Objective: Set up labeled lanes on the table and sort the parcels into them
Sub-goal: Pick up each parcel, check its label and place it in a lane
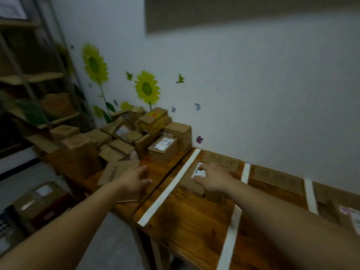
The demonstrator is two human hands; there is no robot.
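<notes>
**Desk:** What is seen at the left end of the brown wooden table (187, 221)?

**Floor:** A heap of brown cardboard parcels (124, 137) is stacked against the wall, not yet sorted. The left hand (134, 182) is held open beside it, fingers spread and nothing grasped, above a flat sheet of brown cardboard (116, 170).

**Desk:** And to the right of that?

**Floor:** The first lane is marked off by a long strip of white tape (169, 189). Inside it a small brown cardboard parcel with a white shipping label (190, 183) is lying flat on the wood. The right hand (213, 180) is laid over its top, forefinger and thumb at the label. Whether the box is pinched or only touched cannot be told through the blur.

**Desk:** How is the parcel expected to handle?

**Floor:** It is judged light and stiff, with dry, unslippery faces. A one-handed hold across two opposite side walls is advised, as the lid may give under pressure.

**Desk:** Further right?

**Floor:** Flat brown cardboard lane cards (278, 175) are propped along the wall, their writing unreadable. Another labelled brown parcel (348, 215) is cut off at the frame's edge.
</notes>
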